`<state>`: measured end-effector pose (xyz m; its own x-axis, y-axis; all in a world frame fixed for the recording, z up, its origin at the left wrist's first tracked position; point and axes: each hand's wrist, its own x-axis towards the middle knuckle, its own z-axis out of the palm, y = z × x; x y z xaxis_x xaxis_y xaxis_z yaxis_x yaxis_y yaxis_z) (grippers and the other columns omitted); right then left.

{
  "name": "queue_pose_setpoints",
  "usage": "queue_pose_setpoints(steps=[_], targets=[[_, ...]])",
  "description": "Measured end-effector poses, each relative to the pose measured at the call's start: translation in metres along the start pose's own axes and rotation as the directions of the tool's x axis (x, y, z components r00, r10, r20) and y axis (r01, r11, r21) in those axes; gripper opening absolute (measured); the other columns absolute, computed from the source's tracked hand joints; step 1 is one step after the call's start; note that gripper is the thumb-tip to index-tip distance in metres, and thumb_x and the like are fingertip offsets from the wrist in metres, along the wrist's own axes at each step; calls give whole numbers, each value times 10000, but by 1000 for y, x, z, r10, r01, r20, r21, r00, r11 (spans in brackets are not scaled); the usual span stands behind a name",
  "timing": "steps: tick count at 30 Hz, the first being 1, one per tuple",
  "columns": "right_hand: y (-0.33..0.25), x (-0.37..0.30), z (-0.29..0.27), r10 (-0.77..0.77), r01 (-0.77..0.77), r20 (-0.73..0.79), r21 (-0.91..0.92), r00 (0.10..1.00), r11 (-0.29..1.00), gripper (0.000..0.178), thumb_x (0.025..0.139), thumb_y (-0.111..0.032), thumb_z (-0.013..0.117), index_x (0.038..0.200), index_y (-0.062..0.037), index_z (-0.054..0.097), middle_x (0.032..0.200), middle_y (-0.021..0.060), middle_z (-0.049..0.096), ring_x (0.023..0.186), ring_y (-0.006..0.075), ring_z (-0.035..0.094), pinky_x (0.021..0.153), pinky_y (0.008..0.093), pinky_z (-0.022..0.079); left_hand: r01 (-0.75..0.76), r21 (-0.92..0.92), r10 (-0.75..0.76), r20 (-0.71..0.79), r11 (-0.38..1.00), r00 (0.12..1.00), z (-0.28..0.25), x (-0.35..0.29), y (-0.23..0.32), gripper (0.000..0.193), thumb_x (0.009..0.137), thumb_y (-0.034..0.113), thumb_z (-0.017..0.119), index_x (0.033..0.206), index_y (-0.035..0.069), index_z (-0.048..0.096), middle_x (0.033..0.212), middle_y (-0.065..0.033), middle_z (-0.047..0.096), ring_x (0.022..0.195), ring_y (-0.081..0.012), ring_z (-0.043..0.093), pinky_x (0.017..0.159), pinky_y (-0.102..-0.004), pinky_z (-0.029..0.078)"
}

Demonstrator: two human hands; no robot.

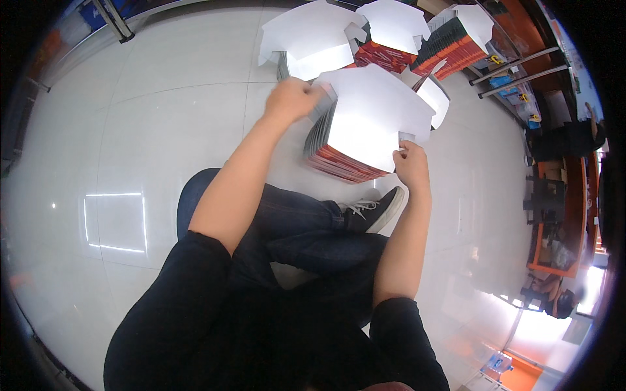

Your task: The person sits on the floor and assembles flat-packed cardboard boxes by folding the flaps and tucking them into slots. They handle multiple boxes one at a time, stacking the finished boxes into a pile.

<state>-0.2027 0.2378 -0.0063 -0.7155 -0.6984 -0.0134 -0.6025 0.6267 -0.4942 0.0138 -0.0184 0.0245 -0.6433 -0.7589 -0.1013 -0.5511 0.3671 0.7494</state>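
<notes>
Right in front of my crossed legs stands a stack of die-cut cardboard sheets (349,171), with red and dark printed edges. Its top cardboard sheet (365,117) lies white side up and has cut flaps at the sides. My left hand (290,100), slightly blurred, pinches a flap at the sheet's far left corner. At the notch on the right side, my right hand (412,166) has its fingers curled on the sheet's edge. How many layers either hand grips is hidden.
Beyond are more stacks: one at the far left (310,39), one in the middle (391,26) and one at the far right (453,42). A loose white piece (433,101) leans by my stack. My shoe (375,212) is close to its near side. Metal-legged shelving (521,68) lines the right.
</notes>
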Motion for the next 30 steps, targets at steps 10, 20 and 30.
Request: queue_pose_setpoints(steps=[10,20,30], targets=[[-6,-13,-60,175,-240,359,146,917,960,294,813,-56,716,1055,91,637,817,165,700,685,240,705,611,359,559,-259,244,295,-128,935,947,71,39,-53,598,871,145,696,1435,78,508,1383,-191,547,1286,-379,501,1086,-471,412],[17,-15,-57,143,-152,335,3,931,988,424,827,-203,761,1175,14,652,1009,179,706,944,257,682,818,375,532,47,368,-10,-100,929,995,80,54,-59,223,925,232,655,1065,106,774,1075,-103,695,1117,-309,623,979,-461,469],[-20,-44,-111,7,-18,78,133,997,991,365,873,-175,739,1184,-2,660,939,131,733,859,225,686,779,351,522,-496,116,408,-740,860,535,15,24,12,278,896,26,562,1066,136,752,1006,-82,692,974,-321,609,875,-418,498]])
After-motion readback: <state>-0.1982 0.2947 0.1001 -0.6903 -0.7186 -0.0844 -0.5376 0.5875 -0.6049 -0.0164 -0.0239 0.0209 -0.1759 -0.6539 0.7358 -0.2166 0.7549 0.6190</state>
